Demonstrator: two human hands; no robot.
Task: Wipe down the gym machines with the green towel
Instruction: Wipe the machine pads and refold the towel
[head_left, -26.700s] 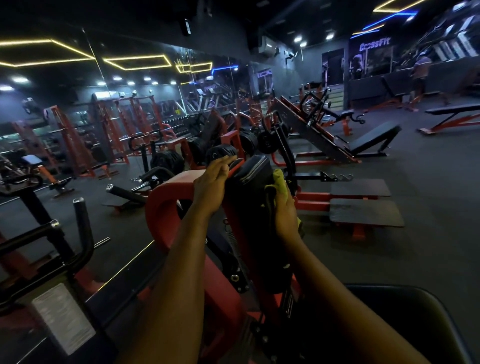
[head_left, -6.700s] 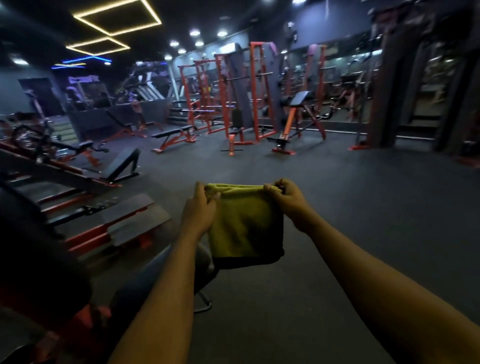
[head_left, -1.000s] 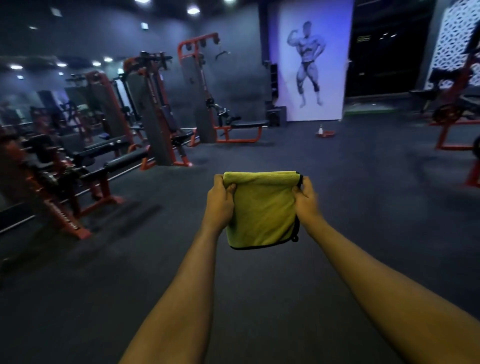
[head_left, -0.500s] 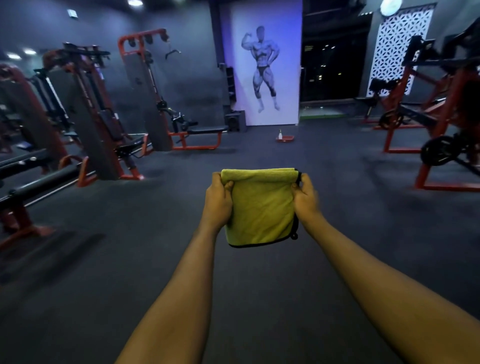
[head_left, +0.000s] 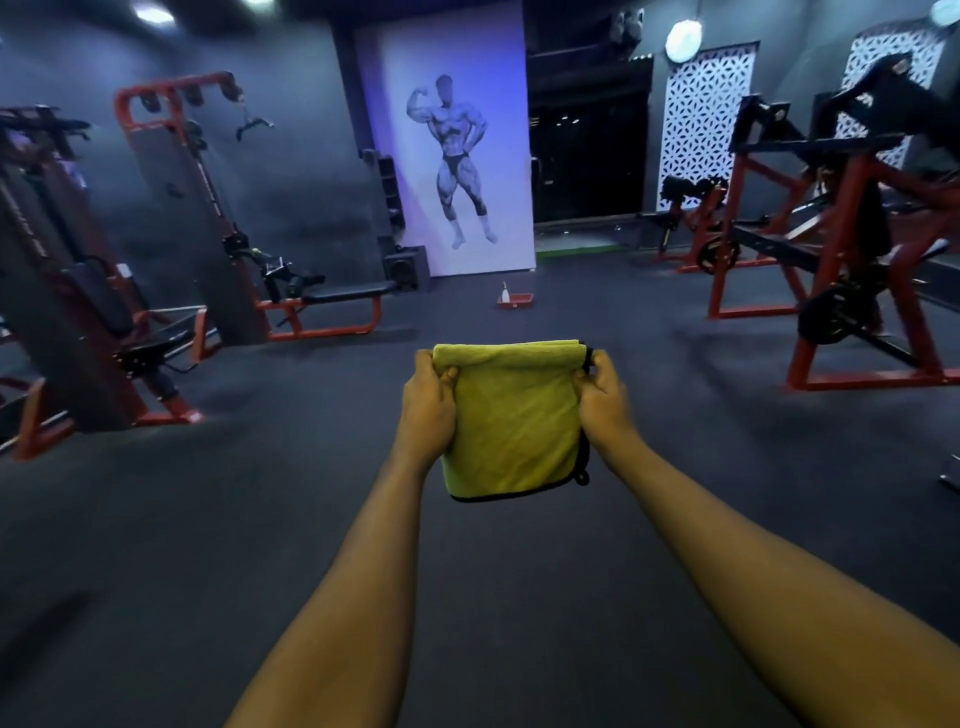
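A folded green towel (head_left: 511, 421) with a dark trim hangs in front of me above the dark floor. My left hand (head_left: 428, 402) grips its upper left corner, and my right hand (head_left: 602, 397) pinches its upper right corner. Both arms are stretched forward. Red-framed cable machines stand at the left: one with a low bench (head_left: 228, 249) and a nearer one with a seat (head_left: 67, 291). A red plate-loaded machine (head_left: 852, 260) stands at the right. None of them is within reach of my hands.
A small red tray with a white bottle (head_left: 514, 300) sits on the floor ahead. Behind it is a wall poster of a bodybuilder (head_left: 457, 161) and a black speaker (head_left: 405, 270). Dark rubber floor (head_left: 311, 493) stretches between the machines.
The view has swung right: the left machines slid further left and the right-hand red machine came further into view. Both hands still hold the towel the same way.
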